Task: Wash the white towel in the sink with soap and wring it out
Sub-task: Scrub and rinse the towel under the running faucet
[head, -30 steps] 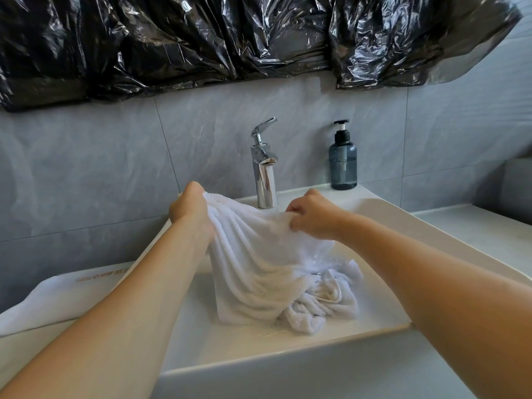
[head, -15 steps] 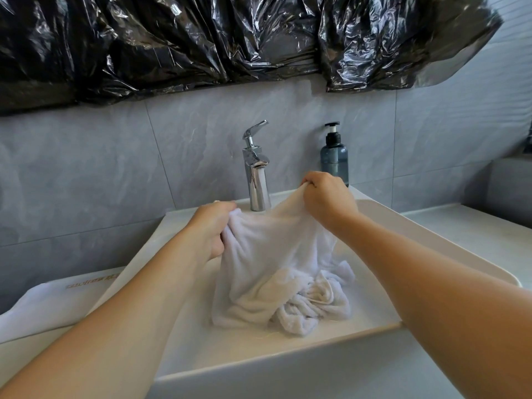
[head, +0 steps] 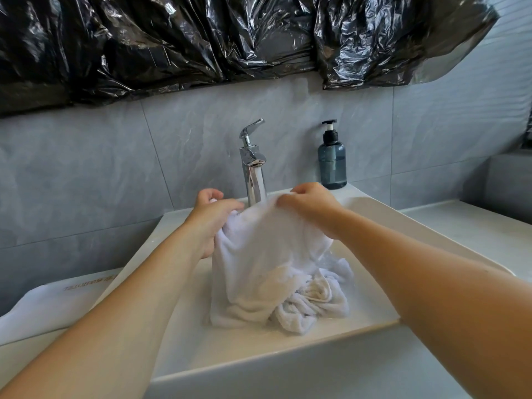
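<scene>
White towel: held up by its top edge over the sink basin, just in front of the tap; the lower part hangs down and bunches in wet folds on the basin floor, toward 5 o'clock of the hanging part
Left hand: at 9 o'clock of the towel, fingers curled round a gathered corner of the cloth, gripping it
Right hand: at 1 o'clock of the towel, fingers bent down and pinching the top edge, knuckles up
Hands to each other: near, apart, with the tap's base showing between them
Sink: white, rectangular, shallow; the floor looks wet around the towel
Tap: chrome, upright, at 12 o'clock of the basin, lever tilted up to the right; whether water runs I cannot tell
Soap bottle: dark blue, see-through, black pump, standing on the sink's back ledge at 1 o'clock, just beside the right hand but not touching it
Worktop: pale, running to 3 o'clock of the sink
Folded white cloth: lying at 9 o'clock, against the sink's outer wall, with a line of print on it too small to read
Wall: grey tiles
Black plastic sheet: crumpled, glossy, across the top at 12 o'clock
</scene>
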`<state>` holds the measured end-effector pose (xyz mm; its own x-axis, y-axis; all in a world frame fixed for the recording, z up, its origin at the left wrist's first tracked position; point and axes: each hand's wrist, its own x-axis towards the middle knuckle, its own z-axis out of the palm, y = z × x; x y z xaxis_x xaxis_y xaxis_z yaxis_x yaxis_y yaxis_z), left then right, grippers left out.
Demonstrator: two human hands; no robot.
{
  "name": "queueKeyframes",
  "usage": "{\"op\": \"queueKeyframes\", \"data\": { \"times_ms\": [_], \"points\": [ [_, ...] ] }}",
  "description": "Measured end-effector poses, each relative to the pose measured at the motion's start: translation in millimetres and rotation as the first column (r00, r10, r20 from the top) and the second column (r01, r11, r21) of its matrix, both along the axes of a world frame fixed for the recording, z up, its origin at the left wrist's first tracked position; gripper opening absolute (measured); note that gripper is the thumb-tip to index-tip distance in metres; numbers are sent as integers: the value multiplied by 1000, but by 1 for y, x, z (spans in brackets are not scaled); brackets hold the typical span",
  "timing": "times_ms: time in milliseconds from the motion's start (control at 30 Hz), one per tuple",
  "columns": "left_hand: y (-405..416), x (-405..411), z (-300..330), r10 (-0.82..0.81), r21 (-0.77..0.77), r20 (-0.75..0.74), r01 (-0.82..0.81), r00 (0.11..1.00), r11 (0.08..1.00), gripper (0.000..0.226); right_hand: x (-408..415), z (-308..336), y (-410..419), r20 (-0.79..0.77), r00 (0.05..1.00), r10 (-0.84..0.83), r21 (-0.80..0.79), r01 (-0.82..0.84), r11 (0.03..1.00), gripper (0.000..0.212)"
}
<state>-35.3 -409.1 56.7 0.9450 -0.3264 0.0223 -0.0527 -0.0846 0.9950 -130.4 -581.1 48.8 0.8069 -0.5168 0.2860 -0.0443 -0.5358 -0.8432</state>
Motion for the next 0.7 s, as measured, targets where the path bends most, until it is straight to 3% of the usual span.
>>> {"op": "queueKeyframes", "data": {
  "times_ms": [100, 167, 233, 267, 367, 467, 567, 700],
  "points": [
    [1, -17, 5, -220, 32, -10, 220, 976, 975, 75, 2, 3, 0, 93, 992, -86, 144, 72, 987, 28],
    [2, -24, 5, -379, 266, 12, 362, 925, 893, 88, 1, 6, -2, 122, 983, -136, 281, 97, 955, 25],
    [1, -27, 2, -447, 544, 24, 363, 894, 757, 80, -2, 9, -6, 127, 974, -188, 483, 105, 869, 23],
    [1, -28, 2, -438, 591, 40, 332, 898, 735, 66, -2, 11, -7, 122, 972, -202, 567, 99, 818, 25],
    [-2, -26, 5, -326, 552, 122, 209, 938, 807, 9, -2, 11, -11, 93, 973, -212, 678, 95, 729, 31],
    [-3, -19, 3, -202, 463, 188, 95, 961, 882, 16, 0, 10, -11, 74, 974, -216, 689, 107, 717, 26],
    [-5, -16, -1, -102, 238, 173, 59, 980, 969, 27, 0, 9, -13, 30, 979, -203, 679, 129, 723, 19],
    [-7, -13, -2, -47, 46, 106, 43, 993, 998, 30, 0, 8, -16, -12, 978, -207, 665, 162, 729, 17]
  ]
}}
